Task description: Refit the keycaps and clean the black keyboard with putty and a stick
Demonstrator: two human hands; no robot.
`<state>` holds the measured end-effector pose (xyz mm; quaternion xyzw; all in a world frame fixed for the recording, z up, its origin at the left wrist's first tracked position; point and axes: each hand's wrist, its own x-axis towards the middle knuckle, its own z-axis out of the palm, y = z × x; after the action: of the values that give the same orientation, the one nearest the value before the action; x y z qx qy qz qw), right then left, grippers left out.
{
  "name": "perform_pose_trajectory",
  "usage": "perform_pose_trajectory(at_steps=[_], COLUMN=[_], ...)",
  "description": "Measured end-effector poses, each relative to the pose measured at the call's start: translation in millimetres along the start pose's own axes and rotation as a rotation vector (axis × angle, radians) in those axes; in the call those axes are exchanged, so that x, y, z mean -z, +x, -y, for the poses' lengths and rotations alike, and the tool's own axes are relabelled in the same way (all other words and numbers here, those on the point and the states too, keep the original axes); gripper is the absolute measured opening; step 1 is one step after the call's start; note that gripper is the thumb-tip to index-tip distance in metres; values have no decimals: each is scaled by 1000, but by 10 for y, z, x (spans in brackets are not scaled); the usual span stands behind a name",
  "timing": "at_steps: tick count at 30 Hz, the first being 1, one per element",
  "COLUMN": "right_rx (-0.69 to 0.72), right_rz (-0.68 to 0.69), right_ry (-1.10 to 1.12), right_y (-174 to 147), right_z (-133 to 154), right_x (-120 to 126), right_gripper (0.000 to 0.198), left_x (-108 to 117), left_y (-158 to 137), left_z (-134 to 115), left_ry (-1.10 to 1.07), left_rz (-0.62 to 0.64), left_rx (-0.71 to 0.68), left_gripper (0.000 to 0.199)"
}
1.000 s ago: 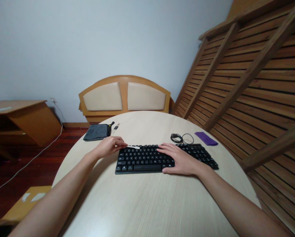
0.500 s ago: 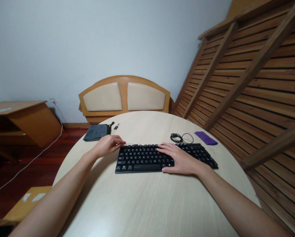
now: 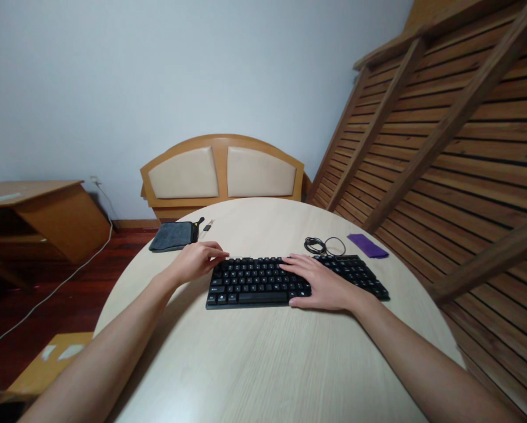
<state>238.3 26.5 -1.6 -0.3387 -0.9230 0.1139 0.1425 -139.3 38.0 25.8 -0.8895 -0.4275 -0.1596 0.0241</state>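
A black keyboard [image 3: 249,282] lies on the round pale table [image 3: 245,358] in front of me. At its far left corner my left hand [image 3: 201,258] is closed in a pinch on a thin pale stick [image 3: 235,257], which points right along the top row of keys. The stick's tip is too small to make out. My right hand [image 3: 318,282] rests flat with fingers spread over the keys right of the middle, hiding some of them. Behind the keyboard lies its coiled black cable [image 3: 316,245].
A dark grey cloth [image 3: 171,236] lies at the table's left, beside a small black item with thin pale ends [image 3: 208,226]. A folded purple cloth [image 3: 368,246] is at the right. Beyond the table stand a headboard [image 3: 222,167] and a slatted wooden frame [image 3: 443,147].
My left hand has slid slightly right along the keyboard's top edge with the thin stick. My right hand and the keyboard stay in place.
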Motion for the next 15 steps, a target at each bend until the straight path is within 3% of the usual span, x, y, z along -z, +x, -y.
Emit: perform_pose_trajectory(at_steps=[15], right_rx=[1], right_rz=[-10], right_ry=[24], right_y=[4], right_z=[22], right_x=[5], right_gripper=[84], left_x=[-21], left_y=[10], left_z=[-62], left_ry=[85], left_rz=[9], left_rx=[17], left_gripper=[31])
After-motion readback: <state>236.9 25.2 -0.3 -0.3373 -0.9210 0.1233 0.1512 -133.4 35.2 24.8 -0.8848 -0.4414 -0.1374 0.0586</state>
